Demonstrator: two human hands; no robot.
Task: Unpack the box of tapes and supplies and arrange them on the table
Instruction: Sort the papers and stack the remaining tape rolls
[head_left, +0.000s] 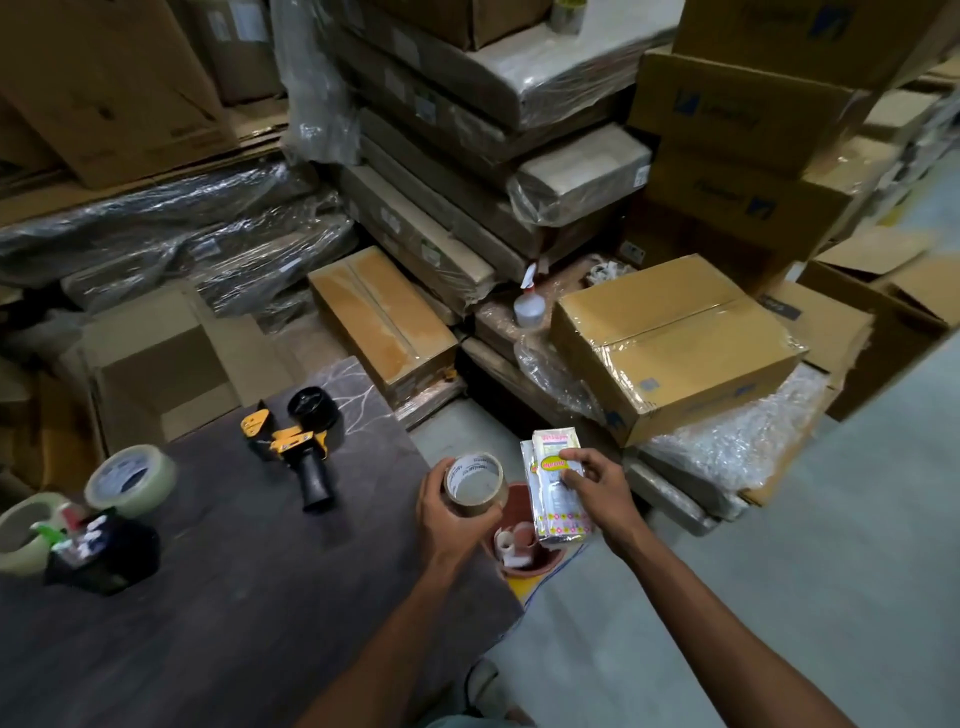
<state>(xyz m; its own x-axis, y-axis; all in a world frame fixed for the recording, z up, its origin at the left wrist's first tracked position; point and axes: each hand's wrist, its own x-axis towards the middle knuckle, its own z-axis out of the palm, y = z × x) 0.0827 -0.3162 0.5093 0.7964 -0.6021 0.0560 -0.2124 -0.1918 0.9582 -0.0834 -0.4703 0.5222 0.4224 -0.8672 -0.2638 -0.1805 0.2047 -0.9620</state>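
My left fingers (441, 499) clamp the tape roll (475, 486) nearest the worktop (234, 597); right fingers (574, 470) pinch upright packets (556, 488).

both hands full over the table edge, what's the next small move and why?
Probably set the brown tape roll down first. The left hand grips it right at the table edge, and two tape rolls already lie on the left. The right hand holds the packets off the table.
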